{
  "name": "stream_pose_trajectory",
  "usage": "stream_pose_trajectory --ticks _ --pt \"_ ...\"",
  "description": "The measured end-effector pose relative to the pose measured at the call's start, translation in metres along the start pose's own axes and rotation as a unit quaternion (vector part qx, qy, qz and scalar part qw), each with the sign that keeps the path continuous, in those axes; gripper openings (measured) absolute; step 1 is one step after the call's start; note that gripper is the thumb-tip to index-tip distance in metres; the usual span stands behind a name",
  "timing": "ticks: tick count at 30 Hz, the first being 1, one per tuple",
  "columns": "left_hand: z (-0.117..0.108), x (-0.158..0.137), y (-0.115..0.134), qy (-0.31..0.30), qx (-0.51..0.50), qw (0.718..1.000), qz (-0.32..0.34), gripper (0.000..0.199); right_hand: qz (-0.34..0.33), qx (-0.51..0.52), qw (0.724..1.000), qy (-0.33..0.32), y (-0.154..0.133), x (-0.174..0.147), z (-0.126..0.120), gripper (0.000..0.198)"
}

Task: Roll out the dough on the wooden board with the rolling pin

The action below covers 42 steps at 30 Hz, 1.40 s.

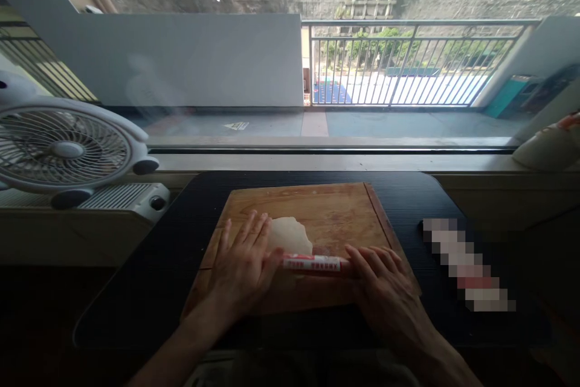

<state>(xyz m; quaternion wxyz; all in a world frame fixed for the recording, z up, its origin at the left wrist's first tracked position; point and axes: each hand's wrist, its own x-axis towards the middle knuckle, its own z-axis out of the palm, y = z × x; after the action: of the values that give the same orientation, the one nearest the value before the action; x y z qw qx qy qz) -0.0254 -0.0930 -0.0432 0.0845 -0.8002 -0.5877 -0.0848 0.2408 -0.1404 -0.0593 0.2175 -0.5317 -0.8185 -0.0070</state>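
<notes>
A flat, pale, roundish sheet of dough (290, 235) lies on the wooden cutting board (344, 212). Along its near edge rests a red and white printed tube (312, 262), set crosswise. My left hand (244, 260) lies palm down with spread fingers; its thumb side covers the tube's left end, and its fingers reach over the dough's left side. Palm down over the tube's right end is my right hand (378, 275), fingers stretched forward and its thumb hard to make out. Both ends of the tube are hidden beneath my hands.
The board sits on a dark table (172, 254). At the table's right lies a long pixelated object (466, 266). A white fan (67, 148) stands at the left beside the window ledge (326, 162). A pale rounded object (548, 145) is at the right.
</notes>
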Motion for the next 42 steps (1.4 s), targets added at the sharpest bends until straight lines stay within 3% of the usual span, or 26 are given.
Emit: stream_pose_trajectory --ticks 3,7,10,15,17,19,24,26,28,33,35,38,42 --pt "0.009 0.055 0.002 0.003 -0.011 0.999 -0.044 0.059 0.022 0.0 1.0 -0.011 0.003 0.023 -0.008 0.032" --pt "0.013 0.119 0.008 -0.057 -0.053 0.991 -0.106 0.063 0.065 -0.003 0.997 -0.033 0.005 0.039 -0.011 0.027" --pt "0.01 0.102 0.011 -0.036 -0.047 0.995 -0.076 0.062 0.054 0.014 0.997 -0.05 0.001 0.025 -0.008 0.028" --pt "0.003 0.003 0.009 0.0 0.015 1.0 -0.006 0.059 0.006 0.019 0.998 -0.051 -0.006 -0.009 -0.001 0.042" --pt "0.004 -0.012 0.008 0.001 0.026 1.0 -0.014 0.057 0.006 0.014 0.999 -0.047 -0.005 -0.007 -0.001 0.044" --pt "0.007 0.003 0.01 0.008 0.025 0.999 -0.038 0.056 0.021 0.006 0.999 -0.042 -0.001 0.004 -0.001 0.042" --pt "0.014 0.103 0.017 -0.027 -0.029 0.993 -0.109 0.059 0.09 -0.024 0.995 -0.045 0.008 0.035 -0.003 0.032" --pt "0.013 0.12 0.02 -0.043 -0.04 0.991 -0.117 0.059 0.099 -0.029 0.993 -0.048 0.008 0.034 -0.002 0.033" --pt "0.011 0.107 0.021 -0.029 -0.032 0.995 -0.092 0.058 0.086 -0.024 0.995 -0.05 0.005 0.025 0.0 0.033" --pt "0.004 0.007 0.014 0.01 0.031 0.999 -0.024 0.054 0.02 -0.007 0.999 -0.038 -0.004 -0.005 0.004 0.041" --pt "0.003 -0.011 0.013 0.005 0.04 0.999 -0.021 0.054 0.007 -0.007 0.999 -0.031 -0.004 -0.006 0.004 0.044" --pt "0.007 0.017 0.013 0.011 0.04 0.998 -0.038 0.055 0.013 -0.017 1.0 -0.022 0.001 0.004 0.004 0.045" --pt "0.015 0.105 0.019 -0.024 -0.012 0.997 -0.072 0.059 0.065 -0.047 0.997 -0.011 0.006 0.022 0.003 0.042"
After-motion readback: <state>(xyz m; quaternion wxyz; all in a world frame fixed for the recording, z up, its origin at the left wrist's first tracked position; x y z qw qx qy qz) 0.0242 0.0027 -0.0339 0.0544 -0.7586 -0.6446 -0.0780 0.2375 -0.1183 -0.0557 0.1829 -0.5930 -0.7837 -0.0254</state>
